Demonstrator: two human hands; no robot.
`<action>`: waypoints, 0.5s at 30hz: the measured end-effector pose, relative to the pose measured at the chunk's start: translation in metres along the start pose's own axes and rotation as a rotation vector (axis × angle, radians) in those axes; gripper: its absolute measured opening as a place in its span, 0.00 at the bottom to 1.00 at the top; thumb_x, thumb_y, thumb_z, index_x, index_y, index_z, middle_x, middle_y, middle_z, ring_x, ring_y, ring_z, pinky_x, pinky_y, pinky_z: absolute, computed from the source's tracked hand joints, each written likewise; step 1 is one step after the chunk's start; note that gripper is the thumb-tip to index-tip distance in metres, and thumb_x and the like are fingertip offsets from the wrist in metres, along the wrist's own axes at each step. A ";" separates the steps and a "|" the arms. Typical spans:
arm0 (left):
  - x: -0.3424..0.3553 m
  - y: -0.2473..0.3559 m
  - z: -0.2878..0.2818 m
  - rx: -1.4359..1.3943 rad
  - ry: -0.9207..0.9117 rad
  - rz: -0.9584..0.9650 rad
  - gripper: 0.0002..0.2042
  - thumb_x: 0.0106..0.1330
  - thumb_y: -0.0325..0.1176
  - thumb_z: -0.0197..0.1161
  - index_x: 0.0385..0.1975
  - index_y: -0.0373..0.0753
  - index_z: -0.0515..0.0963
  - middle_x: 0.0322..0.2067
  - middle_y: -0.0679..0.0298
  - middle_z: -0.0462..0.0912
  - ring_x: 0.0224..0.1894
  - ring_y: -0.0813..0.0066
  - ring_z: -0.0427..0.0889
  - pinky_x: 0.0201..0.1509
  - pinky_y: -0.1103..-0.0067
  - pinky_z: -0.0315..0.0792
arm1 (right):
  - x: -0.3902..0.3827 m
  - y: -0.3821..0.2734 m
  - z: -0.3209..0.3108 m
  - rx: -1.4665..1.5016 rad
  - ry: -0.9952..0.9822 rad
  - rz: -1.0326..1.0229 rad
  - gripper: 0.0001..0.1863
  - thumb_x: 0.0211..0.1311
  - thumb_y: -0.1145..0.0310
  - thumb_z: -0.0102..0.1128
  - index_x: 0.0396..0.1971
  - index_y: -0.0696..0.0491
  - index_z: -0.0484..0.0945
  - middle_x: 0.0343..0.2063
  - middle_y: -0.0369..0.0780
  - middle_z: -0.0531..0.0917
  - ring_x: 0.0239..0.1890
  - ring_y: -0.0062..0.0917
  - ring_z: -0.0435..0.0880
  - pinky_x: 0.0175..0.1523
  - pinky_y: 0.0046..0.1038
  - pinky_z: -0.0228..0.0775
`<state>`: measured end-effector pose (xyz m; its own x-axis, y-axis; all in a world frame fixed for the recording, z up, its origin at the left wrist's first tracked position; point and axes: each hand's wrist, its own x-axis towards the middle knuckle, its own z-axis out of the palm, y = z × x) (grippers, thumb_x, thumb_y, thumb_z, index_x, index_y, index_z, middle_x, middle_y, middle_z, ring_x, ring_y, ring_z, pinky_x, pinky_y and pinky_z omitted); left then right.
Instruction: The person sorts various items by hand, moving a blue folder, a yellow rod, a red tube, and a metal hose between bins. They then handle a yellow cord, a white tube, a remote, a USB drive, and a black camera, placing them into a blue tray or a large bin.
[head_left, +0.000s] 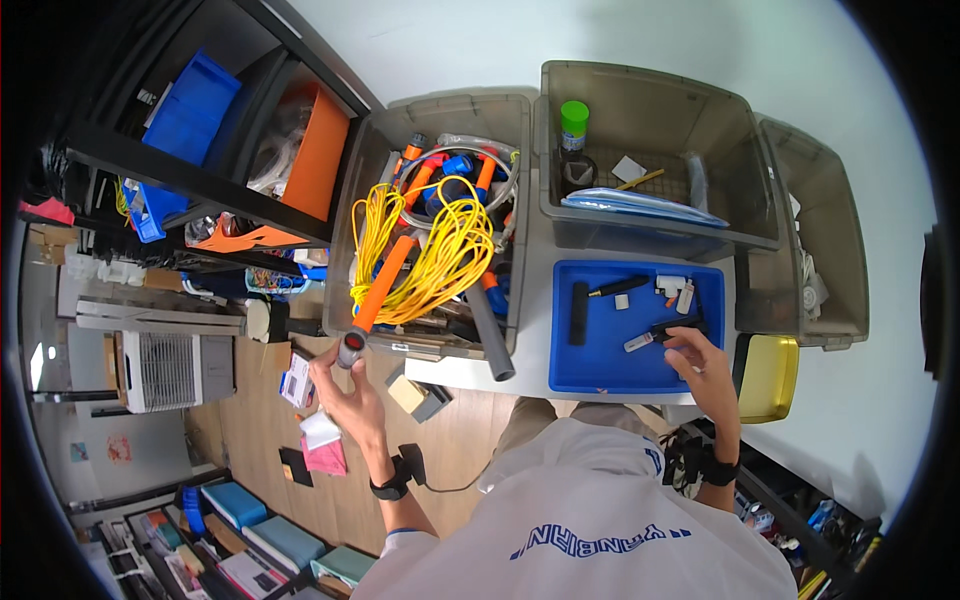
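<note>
My left hand (pixel 348 398) has its thumb and fingers around the grey end of an orange tube (pixel 384 285). The tube slants out of a grey plastic bin (pixel 345 240), past a yellow coiled cord (pixel 450 250). Above the right part of a blue tray (pixel 600 372), my right hand (pixel 703 370) has loosely bent fingers apart, with nothing seen between them. Close to its fingertips lie a small white tube (pixel 638 342) and a black item (pixel 680 325), partly covered by the hand. Also in the tray are a black roller-shaped piece (pixel 579 313), a black-handled tool (pixel 618 286) and a white bottle (pixel 685 296).
A dark grey rod (pixel 488 330) juts over the bin's front edge. Behind the tray stands another grey bin (pixel 650 235) with a green-capped can (pixel 574 125). A third bin (pixel 840 250) and a yellow tin (pixel 770 380) are at right; black shelving (pixel 220 185) is at left.
</note>
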<state>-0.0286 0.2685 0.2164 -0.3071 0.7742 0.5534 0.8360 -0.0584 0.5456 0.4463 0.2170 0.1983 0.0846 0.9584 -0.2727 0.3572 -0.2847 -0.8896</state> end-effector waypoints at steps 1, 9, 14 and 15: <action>0.008 -0.011 0.004 -0.006 0.004 -0.005 0.18 0.54 0.15 0.67 0.46 0.32 0.77 0.42 0.54 0.82 0.46 0.51 0.78 0.55 0.63 0.69 | -0.001 -0.006 0.011 -0.028 0.010 0.007 0.18 0.69 0.69 0.67 0.56 0.56 0.80 0.42 0.43 0.88 0.41 0.25 0.87 0.49 0.25 0.78; 0.056 -0.068 0.039 -0.152 -0.194 0.095 0.14 0.64 0.26 0.71 0.46 0.30 0.77 0.37 0.55 0.78 0.40 0.58 0.75 0.50 0.67 0.70 | -0.019 -0.041 0.076 -0.075 0.056 0.020 0.17 0.71 0.70 0.65 0.57 0.55 0.78 0.42 0.40 0.88 0.43 0.21 0.87 0.51 0.25 0.78; 0.072 -0.089 0.039 -0.210 -0.268 0.097 0.13 0.66 0.28 0.69 0.46 0.30 0.77 0.39 0.55 0.80 0.39 0.61 0.76 0.49 0.70 0.72 | -0.027 -0.044 0.094 -0.055 0.104 0.055 0.19 0.72 0.66 0.65 0.58 0.57 0.78 0.45 0.45 0.89 0.44 0.27 0.89 0.51 0.27 0.80; 0.075 -0.092 0.038 -0.258 -0.275 0.074 0.13 0.66 0.29 0.69 0.46 0.30 0.77 0.39 0.56 0.81 0.38 0.63 0.76 0.49 0.71 0.72 | -0.027 -0.045 0.097 -0.069 0.112 0.069 0.19 0.72 0.66 0.65 0.58 0.57 0.78 0.45 0.45 0.89 0.44 0.27 0.89 0.51 0.27 0.80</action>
<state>-0.1111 0.3558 0.1838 -0.0872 0.9003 0.4265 0.6988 -0.2499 0.6703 0.3381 0.2017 0.2103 0.2130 0.9342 -0.2862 0.4100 -0.3513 -0.8417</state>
